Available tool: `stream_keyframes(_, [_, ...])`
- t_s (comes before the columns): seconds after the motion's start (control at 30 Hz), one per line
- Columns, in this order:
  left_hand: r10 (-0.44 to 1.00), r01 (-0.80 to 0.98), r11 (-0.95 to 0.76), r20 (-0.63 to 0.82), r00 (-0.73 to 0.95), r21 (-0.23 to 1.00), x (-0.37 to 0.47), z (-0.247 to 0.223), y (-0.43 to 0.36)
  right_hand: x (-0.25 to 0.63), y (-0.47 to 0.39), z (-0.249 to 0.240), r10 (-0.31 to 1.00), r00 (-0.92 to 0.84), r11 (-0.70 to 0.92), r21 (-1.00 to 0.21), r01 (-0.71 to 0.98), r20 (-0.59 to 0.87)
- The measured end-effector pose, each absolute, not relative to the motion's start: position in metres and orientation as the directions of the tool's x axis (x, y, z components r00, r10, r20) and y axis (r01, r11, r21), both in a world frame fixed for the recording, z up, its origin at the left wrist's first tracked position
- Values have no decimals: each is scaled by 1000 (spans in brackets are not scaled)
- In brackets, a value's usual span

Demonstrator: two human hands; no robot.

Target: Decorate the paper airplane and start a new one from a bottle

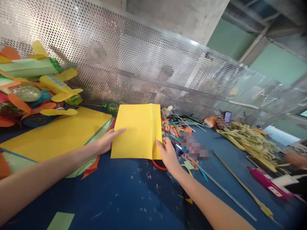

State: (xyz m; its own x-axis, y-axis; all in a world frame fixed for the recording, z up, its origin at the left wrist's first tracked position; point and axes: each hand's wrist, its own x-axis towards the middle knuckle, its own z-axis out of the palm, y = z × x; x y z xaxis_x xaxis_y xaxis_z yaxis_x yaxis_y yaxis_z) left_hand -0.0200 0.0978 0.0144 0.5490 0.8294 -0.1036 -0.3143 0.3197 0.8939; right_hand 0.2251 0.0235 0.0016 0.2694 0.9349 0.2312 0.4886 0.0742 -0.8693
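Observation:
A yellow sheet of paper [134,127] is held up above the blue table, with a crease running down near its right side. My left hand [107,140] grips its left edge, thumb laid across the front and the other fingers hidden behind. On the lower right edge, my right hand [169,154] pinches the paper with the thumb in front. A red ring-shaped edge [159,165] shows partly beneath the sheet. Larger yellow sheets [59,134] lie to the left, over green and orange paper.
Bottle crafts with paper wings [59,84] are piled at the left. Colored scraps [175,129] lie behind my right hand. Further right are a thin stick [242,182], a pink power strip [270,183], dried husks [249,137] and another person's hand [296,158]. A perforated metal panel [144,57] stands behind.

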Motion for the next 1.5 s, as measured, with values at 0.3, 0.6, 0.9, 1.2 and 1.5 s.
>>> stream_keyframes(0.3, [898, -295, 242, -99, 428, 924, -18, 6, 102, 232, 28, 11, 942, 176, 189, -884, 427, 287])
stream_keyframes(0.6, [987, -290, 58, -12, 157, 955, -21, 2, 114, 239, 21, 25, 904, -72, 179, -220, 959, 422])
stream_keyframes(0.9, [986, -353, 164, -149, 70, 921, -22, 9, 115, 231, 5, 35, 978, -71, 63, 44, 997, 197])
stream_keyframes(1.2, [988, -422, 156, -140, 69, 893, -19, 13, 112, 236, 11, 33, 998, 26, -12, -264, 965, 49])
stream_keyframes(1.5, [994, -468, 104, -81, 69, 878, -21, 10, 115, 230, 12, 50, 999, 6, 38, -963, 265, 41])
